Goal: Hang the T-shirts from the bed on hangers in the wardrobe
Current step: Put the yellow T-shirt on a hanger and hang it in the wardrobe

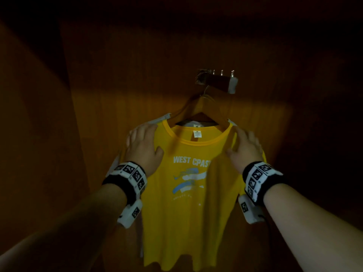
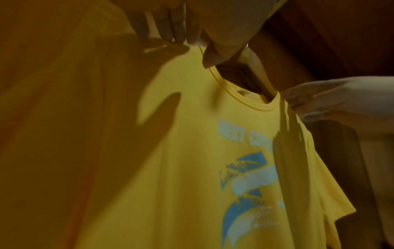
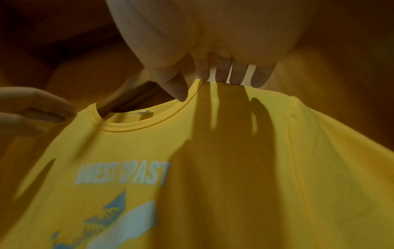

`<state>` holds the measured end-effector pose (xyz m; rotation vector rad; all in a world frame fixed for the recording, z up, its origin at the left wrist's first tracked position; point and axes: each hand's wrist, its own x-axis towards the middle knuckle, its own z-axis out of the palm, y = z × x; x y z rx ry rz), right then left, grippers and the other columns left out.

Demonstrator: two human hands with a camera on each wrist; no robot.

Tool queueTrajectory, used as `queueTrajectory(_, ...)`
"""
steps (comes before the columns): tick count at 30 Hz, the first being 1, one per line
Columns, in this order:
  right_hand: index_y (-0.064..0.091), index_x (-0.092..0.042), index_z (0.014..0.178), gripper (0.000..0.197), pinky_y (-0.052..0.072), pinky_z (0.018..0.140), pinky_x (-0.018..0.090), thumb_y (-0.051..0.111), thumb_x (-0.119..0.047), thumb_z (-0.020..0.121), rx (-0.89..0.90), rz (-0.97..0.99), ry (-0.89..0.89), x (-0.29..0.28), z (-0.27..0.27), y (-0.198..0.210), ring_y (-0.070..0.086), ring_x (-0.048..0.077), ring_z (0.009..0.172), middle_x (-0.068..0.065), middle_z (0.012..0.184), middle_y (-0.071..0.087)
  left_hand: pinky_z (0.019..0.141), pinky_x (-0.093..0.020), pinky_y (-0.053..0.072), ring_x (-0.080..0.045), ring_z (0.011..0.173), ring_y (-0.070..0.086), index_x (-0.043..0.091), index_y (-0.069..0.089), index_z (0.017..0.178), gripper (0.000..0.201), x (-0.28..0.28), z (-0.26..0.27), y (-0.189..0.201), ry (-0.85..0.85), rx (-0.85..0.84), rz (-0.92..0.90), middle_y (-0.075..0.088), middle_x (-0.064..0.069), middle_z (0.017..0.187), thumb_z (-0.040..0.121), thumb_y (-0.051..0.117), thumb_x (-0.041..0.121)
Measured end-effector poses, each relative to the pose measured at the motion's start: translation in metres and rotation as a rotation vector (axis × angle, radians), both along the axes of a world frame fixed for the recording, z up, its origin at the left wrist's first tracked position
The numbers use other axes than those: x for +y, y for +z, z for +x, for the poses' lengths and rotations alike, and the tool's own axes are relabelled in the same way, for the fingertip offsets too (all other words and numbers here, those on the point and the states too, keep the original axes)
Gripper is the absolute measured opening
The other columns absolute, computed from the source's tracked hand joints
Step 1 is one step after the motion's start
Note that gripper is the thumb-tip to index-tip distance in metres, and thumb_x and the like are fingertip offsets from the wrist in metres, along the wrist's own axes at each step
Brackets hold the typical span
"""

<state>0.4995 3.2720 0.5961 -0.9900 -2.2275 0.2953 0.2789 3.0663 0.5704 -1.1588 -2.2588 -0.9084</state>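
A yellow T-shirt (image 1: 188,193) printed "WEST CPAST" hangs on a wooden hanger (image 1: 198,108) inside the wardrobe. The hanger's hook sits on a short rail of metal pegs (image 1: 216,79). My left hand (image 1: 143,142) lies flat on the shirt's left shoulder, fingers straight. On the other shoulder my right hand (image 1: 245,146) rests the same way. In the left wrist view my fingertips (image 2: 177,33) reach the shoulder seam beside the collar of the shirt (image 2: 192,151). The right wrist view has my straight fingers (image 3: 221,72) on top of the shirt (image 3: 213,168), thumb at the collar.
A white garment (image 1: 163,118) hangs behind the yellow shirt on the same pegs, showing at both shoulders. Dark wooden wardrobe walls (image 1: 39,134) close in at the left and back. The light is dim.
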Motion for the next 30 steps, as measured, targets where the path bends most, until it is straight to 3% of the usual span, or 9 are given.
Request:
queueTrajectory(3, 0.027, -0.025, 0.159, 0.080, 0.023, 0.118, 0.049, 0.069, -0.029, 0.091, 0.008, 0.053, -0.056, 0.001, -0.006, -0.002, 0.029, 0.033, 0.144, 0.011, 0.156, 0.032, 0.121, -0.056, 0.021, -0.029, 0.142, 0.029, 0.024, 0.024, 0.159, 0.078, 0.004, -0.003, -0.001, -0.010, 0.017, 0.028, 0.031, -0.004, 0.156, 0.090, 0.061, 0.028)
queueTrajectory(11, 0.025, -0.020, 0.158, 0.085, 0.026, 0.119, 0.053, 0.072, -0.028, 0.087, 0.018, 0.080, -0.118, 0.007, -0.020, -0.011, 0.027, 0.033, 0.146, 0.011, 0.158, 0.030, 0.119, -0.050, 0.025, -0.031, 0.141, 0.030, 0.020, 0.032, 0.155, 0.074, 0.019, -0.009, -0.002, 0.028, 0.016, 0.008, 0.033, -0.006, 0.154, 0.087, 0.061, 0.024)
queueTrajectory(18, 0.027, -0.017, 0.156, 0.088, 0.020, 0.120, 0.054, 0.073, -0.030, 0.083, 0.068, 0.138, -0.140, 0.013, -0.023, -0.019, 0.024, 0.034, 0.147, 0.014, 0.157, 0.030, 0.116, -0.051, 0.031, -0.033, 0.141, 0.030, 0.020, 0.033, 0.154, 0.079, 0.027, 0.001, -0.013, 0.079, 0.013, 0.042, 0.034, -0.009, 0.152, 0.081, 0.065, 0.021)
queueTrajectory(25, 0.034, -0.017, 0.148, 0.082, 0.030, 0.113, 0.058, 0.073, -0.032, 0.078, -0.015, 0.254, -0.074, 0.025, -0.007, -0.007, 0.037, 0.036, 0.137, 0.012, 0.149, 0.042, 0.117, -0.048, 0.032, -0.029, 0.141, 0.031, 0.025, 0.026, 0.158, 0.081, 0.019, 0.019, 0.000, 0.128, -0.069, -0.111, 0.031, -0.002, 0.155, 0.087, 0.065, 0.025)
queueTrajectory(30, 0.021, -0.028, 0.157, 0.082, 0.010, 0.122, 0.061, 0.063, -0.045, 0.089, -0.132, 0.131, 0.032, 0.031, 0.010, 0.004, 0.022, 0.031, 0.151, 0.003, 0.164, 0.025, 0.123, -0.048, 0.021, -0.031, 0.150, 0.021, 0.036, 0.005, 0.162, 0.093, -0.012, 0.050, 0.011, 0.185, -0.130, -0.254, 0.016, -0.001, 0.166, 0.090, 0.064, 0.034)
